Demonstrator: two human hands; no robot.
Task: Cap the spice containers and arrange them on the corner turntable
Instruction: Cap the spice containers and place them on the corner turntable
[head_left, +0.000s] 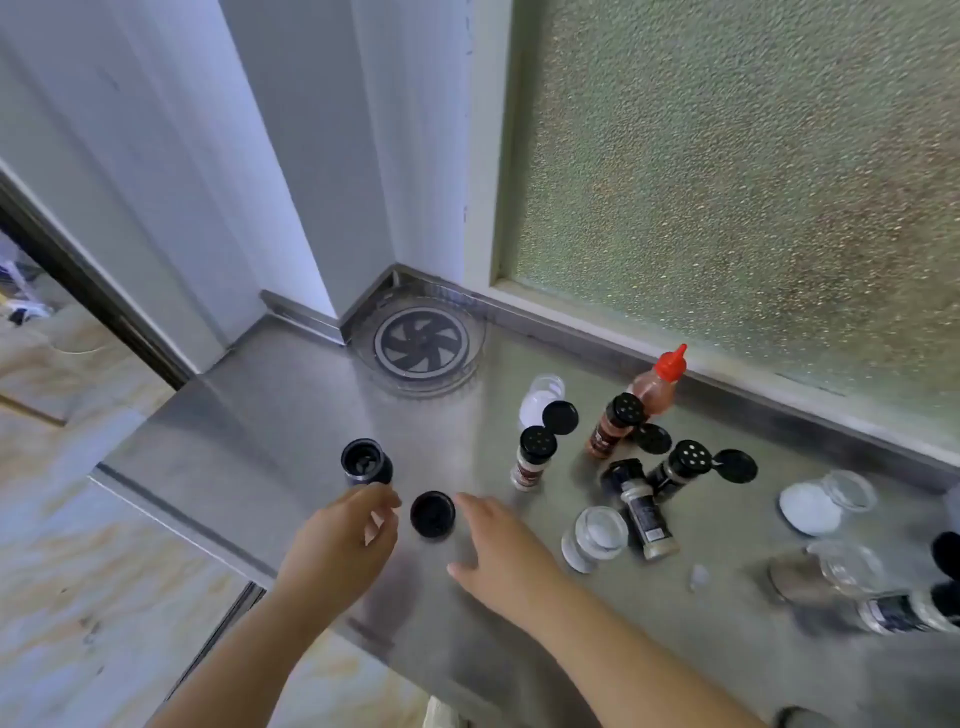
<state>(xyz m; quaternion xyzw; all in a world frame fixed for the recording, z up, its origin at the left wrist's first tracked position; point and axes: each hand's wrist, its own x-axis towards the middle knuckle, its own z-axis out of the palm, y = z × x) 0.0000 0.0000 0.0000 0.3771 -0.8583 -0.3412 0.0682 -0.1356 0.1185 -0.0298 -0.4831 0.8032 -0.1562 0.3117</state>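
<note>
Both hands flank black cap (432, 514), nothing held yet.
L hand (340, 540) loosely curled at cap's 9, R hand (501, 545) flat-open at 3, prob. to lift it; open jar (366, 461) at 11, turntable (421, 343) at 12, bare.

brushed steel counter (291, 415), dull sheen; clear plastic turntable (421, 345); glossy black plastic caps (432, 514); clear glass jars (597, 538); pebbled frosted window (727, 156).
</note>
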